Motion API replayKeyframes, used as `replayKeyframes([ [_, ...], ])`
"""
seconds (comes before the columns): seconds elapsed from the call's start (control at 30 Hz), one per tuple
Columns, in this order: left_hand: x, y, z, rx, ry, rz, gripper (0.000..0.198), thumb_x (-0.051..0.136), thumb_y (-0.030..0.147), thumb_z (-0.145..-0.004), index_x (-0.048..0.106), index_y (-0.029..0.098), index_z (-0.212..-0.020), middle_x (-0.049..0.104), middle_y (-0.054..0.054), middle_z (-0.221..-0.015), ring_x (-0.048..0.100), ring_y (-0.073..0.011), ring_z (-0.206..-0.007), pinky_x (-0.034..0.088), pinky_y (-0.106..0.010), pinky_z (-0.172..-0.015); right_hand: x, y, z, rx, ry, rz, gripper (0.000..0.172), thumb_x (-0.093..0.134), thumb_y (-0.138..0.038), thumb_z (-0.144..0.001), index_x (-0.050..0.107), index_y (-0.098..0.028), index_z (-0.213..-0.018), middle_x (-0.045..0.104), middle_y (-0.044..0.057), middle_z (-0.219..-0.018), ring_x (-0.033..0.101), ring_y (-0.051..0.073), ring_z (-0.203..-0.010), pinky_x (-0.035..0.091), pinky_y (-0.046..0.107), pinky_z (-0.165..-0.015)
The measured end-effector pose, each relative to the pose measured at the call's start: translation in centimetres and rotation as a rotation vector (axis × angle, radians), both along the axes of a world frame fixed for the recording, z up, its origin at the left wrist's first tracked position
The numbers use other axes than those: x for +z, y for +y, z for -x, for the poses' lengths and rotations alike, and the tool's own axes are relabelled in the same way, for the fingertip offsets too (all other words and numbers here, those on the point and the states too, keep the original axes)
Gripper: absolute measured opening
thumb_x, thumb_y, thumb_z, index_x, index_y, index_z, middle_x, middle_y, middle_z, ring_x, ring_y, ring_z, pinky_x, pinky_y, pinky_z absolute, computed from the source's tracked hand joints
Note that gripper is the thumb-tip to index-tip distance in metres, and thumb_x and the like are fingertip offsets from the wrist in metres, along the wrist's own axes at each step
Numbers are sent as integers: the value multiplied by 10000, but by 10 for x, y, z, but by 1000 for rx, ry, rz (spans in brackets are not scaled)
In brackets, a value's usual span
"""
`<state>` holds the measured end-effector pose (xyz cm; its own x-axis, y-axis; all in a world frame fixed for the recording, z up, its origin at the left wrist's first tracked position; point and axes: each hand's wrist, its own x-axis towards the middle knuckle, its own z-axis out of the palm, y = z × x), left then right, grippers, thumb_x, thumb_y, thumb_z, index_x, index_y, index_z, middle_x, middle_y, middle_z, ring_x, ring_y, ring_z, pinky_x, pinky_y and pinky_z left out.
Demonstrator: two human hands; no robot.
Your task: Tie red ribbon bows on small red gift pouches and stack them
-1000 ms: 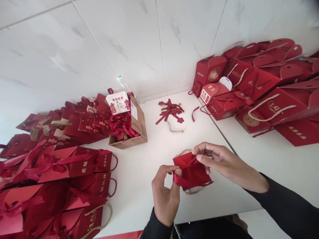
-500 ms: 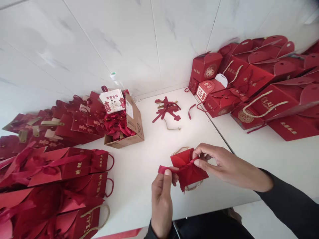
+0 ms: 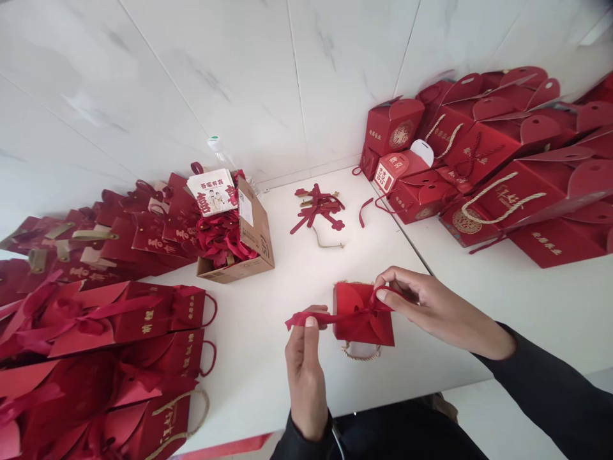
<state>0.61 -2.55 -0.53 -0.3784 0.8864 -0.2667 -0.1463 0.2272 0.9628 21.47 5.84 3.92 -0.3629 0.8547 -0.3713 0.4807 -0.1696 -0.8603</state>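
A small red gift box (image 3: 364,332) with cord handles lies on the white table in front of me. Across its top runs a red ribbon (image 3: 347,316), gathered near the box's middle. My left hand (image 3: 308,364) pinches one end of this ribbon between thumb and fingers, to the left of the box. At the box's upper right, my right hand (image 3: 421,306) is closed on the ribbon close to the gathered spot. The ribbon stretches fairly straight between both hands. My right fingers partly hide the loop there.
A cardboard box (image 3: 261,246) of red ribbons and a printed card (image 3: 213,191) stands at the back left. Finished-looking red boxes (image 3: 124,319) crowd the left. More red boxes (image 3: 502,153) are stacked at right. Loose straps (image 3: 320,207) lie behind, before a tiled wall (image 3: 249,83).
My left hand has moved slightly left, drawing its ribbon end out from the box. The box has turned a little and sits straighter. My right hand keeps its hold.
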Motion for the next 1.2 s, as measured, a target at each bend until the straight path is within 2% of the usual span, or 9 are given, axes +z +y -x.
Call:
replayKeyframes([
  [0.17, 6, 12, -11, -206, 209, -139, 339, 550, 510, -1000, 711, 260, -1163, 659, -89, -1308, 579, -260, -1265, 473, -394, -1036, 0, 0, 4, -10, 49, 10, 335, 554, -590, -974, 604, -261, -1016, 460, -73, -691, 316, 112, -538, 299, 270, -506],
  [0.37, 0, 16, -12, -102, 167, -124, 413, 460, 517, -1037, 691, 211, -881, 737, -66, -971, 682, -205, -983, 526, -330, -903, -12, 1, -1, -80, 78, 10, 362, 561, -605, -961, 627, -249, -975, 515, -46, -719, 422, 129, -575, 339, 284, -532],
  [0.53, -4, 10, -4, -65, 181, -79, 402, 430, 489, -1053, 668, 208, -892, 712, -47, -869, 679, -193, -827, 540, -342, -817, -16, 1, 1, -94, 113, 12, 355, 581, -587, -958, 637, -238, -933, 447, -64, -652, 392, 123, -551, 319, 279, -516],
  [0.63, 0, 7, -5, -80, 280, -132, 313, 453, 434, -1055, 688, 227, -1061, 722, -75, -1057, 674, -223, -1021, 531, -376, -916, -13, 0, 5, -90, 152, -11, 349, 565, -583, -972, 612, -242, -922, 531, -39, -760, 460, 129, -624, 386, 279, -570],
  [0.77, -1, 11, -11, -296, 603, -382, 358, 594, 255, -989, 586, 275, -1347, 644, -92, -1353, 532, -273, -1324, 458, -478, -1090, -7, 1, 10, -73, 179, -37, 350, 536, -593, -981, 597, -248, -967, 579, -29, -771, 530, 145, -657, 459, 285, -610],
  [0.83, -5, 16, -14, -355, 684, -441, 343, 612, 183, -960, 627, 279, -1289, 655, -83, -1337, 538, -280, -1299, 473, -497, -1069, -3, 4, 11, -57, 161, -57, 356, 529, -591, -980, 611, -245, -961, 587, -28, -747, 531, 146, -633, 455, 281, -587],
  [1.0, -11, 23, -12, -296, 679, -427, 225, 541, 123, -967, 696, 259, -1057, 704, -73, -1205, 599, -268, -1192, 509, -494, -1000, 19, 18, -3, -25, 27, -145, 307, 699, -543, -882, 697, -237, -853, 680, 3, -825, 591, 178, -740, 464, 294, -680],
  [1.1, -5, 20, -8, -262, 641, -386, 164, 557, 160, -973, 679, 250, -1036, 708, -82, -1177, 623, -257, -1163, 522, -471, -983, 30, 23, -18, 36, -147, -161, 315, 732, -563, -839, 722, -251, -804, 505, -38, -608, 470, 146, -558, 399, 279, -527],
  [1.2, -1, 16, -6, -213, 588, -324, 117, 583, 211, -967, 683, 243, -1019, 697, -95, -1155, 647, -256, -1119, 540, -439, -937, 28, 24, -27, 83, -242, -144, 356, 656, -621, -871, 724, -273, -844, 302, -65, -575, 357, 130, -489, 356, 261, -447],
])
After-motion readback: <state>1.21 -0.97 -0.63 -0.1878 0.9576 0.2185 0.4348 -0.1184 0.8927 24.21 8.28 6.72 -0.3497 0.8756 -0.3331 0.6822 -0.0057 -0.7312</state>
